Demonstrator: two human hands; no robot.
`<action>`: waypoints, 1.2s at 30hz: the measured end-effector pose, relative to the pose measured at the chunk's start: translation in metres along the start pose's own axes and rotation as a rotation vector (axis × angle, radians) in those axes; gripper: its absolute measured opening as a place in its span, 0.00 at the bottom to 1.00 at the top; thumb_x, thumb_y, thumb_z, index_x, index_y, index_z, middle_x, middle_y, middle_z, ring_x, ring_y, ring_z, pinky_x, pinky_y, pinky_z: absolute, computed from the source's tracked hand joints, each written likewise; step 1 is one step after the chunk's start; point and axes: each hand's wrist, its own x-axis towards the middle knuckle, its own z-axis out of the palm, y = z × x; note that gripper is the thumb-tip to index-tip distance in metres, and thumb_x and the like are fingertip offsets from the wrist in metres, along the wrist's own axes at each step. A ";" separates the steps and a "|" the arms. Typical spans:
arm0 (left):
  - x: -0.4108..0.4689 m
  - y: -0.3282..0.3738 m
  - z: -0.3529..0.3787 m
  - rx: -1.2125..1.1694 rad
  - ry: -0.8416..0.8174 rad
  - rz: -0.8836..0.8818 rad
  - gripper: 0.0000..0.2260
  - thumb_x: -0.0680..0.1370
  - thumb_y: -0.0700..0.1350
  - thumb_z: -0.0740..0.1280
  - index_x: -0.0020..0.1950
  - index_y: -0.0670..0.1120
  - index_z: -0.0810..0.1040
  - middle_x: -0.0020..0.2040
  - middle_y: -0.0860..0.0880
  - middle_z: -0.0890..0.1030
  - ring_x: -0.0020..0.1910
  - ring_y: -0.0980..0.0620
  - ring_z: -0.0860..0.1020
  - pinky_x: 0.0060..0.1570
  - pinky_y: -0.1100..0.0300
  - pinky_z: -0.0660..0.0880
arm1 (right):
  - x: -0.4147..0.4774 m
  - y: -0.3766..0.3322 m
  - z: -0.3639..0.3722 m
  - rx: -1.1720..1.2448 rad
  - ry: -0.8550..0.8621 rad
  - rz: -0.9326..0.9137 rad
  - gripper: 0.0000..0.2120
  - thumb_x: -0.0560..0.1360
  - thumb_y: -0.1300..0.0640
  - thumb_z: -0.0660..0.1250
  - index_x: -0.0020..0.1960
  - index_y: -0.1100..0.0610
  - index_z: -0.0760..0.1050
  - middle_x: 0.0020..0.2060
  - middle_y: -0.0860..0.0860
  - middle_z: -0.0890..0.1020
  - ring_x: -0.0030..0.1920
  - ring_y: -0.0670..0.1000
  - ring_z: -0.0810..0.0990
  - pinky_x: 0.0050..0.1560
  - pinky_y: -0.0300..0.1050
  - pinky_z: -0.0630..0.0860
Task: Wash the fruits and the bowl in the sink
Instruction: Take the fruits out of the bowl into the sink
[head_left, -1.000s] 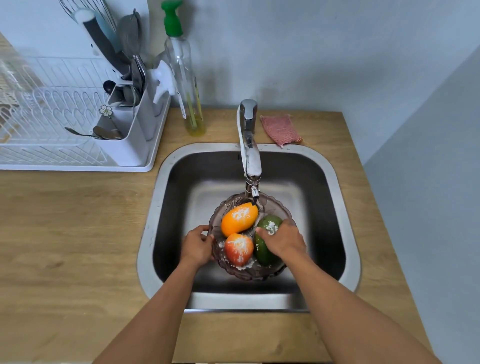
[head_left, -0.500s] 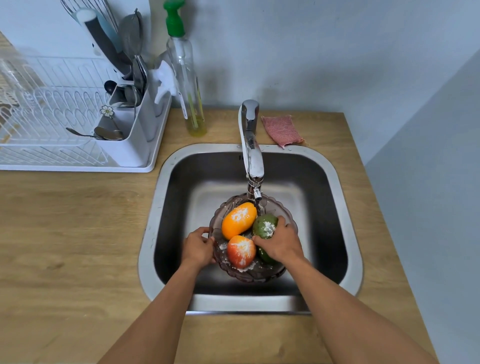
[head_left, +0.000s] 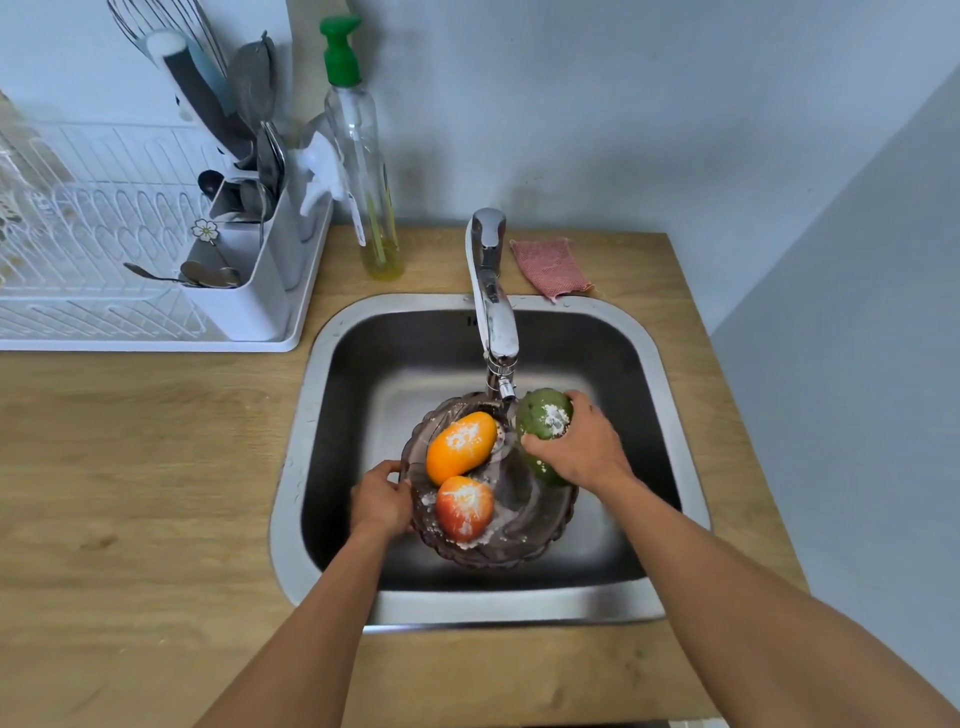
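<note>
A wooden counter (head_left: 130, 467) framed the steel sink (head_left: 670, 395). Under the tap (head_left: 493, 312), the left hand (head_left: 382, 501) gripped the glass bowl (head_left: 540, 540) rim; orange fruit (head_left: 460, 447) and red fruit (head_left: 464, 508) lay inside. The right hand (head_left: 584, 449) clasped the green fruit (head_left: 543, 418) at the bowl's right edge.

Green fruit (head_left: 543, 418): near half covered by the right hand (head_left: 584, 454) gripping it.
Bowl (head_left: 519, 545): left rim covered where the left hand (head_left: 382, 501) holds it; right rim behind the green fruit and the right hand.
Water: blurred between the hands; stream indistinct.
Dish rack (head_left: 78, 260): far left of the left hand, cut by the left edge.
Whisk (head_left: 156, 26): top cut off.
Bottle (head_left: 363, 171): label unreadable.
Forearms: cut by the lower edge.
</note>
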 end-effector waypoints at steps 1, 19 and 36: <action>0.001 0.000 0.000 0.003 0.000 0.001 0.12 0.80 0.41 0.64 0.64 0.45 0.76 0.47 0.42 0.84 0.44 0.41 0.84 0.49 0.45 0.82 | 0.005 0.000 -0.008 0.003 0.023 -0.006 0.45 0.60 0.38 0.74 0.71 0.51 0.61 0.59 0.54 0.73 0.58 0.56 0.75 0.58 0.52 0.76; 0.005 -0.009 0.002 0.132 0.107 -0.023 0.15 0.80 0.48 0.64 0.67 0.52 0.76 0.57 0.40 0.82 0.54 0.39 0.81 0.55 0.43 0.79 | 0.076 0.002 -0.018 -0.378 0.004 -0.116 0.47 0.64 0.41 0.74 0.75 0.50 0.55 0.66 0.58 0.67 0.66 0.62 0.66 0.58 0.57 0.73; 0.001 -0.008 0.002 0.139 0.104 -0.039 0.15 0.80 0.46 0.63 0.68 0.50 0.75 0.56 0.40 0.83 0.54 0.39 0.81 0.56 0.43 0.79 | 0.081 0.011 -0.021 -0.267 -0.119 0.014 0.45 0.69 0.49 0.74 0.77 0.52 0.51 0.72 0.60 0.58 0.73 0.63 0.56 0.72 0.57 0.60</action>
